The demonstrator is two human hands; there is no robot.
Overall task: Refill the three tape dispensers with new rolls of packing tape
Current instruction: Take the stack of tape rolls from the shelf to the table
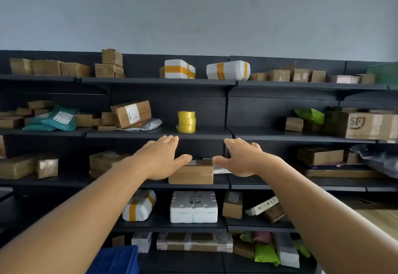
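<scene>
Both grips wide and empty: left hand (160, 157) and right hand (241, 158) reach toward the stacked yellow tape rolls (186, 121) at twelve o'clock; a one-sided nudge could topple the stack off its shelf (150, 133).

Tape rolls (186, 121) stacked on the second shelf (159, 133)

Boxes sit to their left, and both hands hang just below, left hand (160, 158) beside right hand (239, 158).

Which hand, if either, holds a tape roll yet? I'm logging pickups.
Neither: left hand and right hand are open, below the yellow tape rolls.
</scene>
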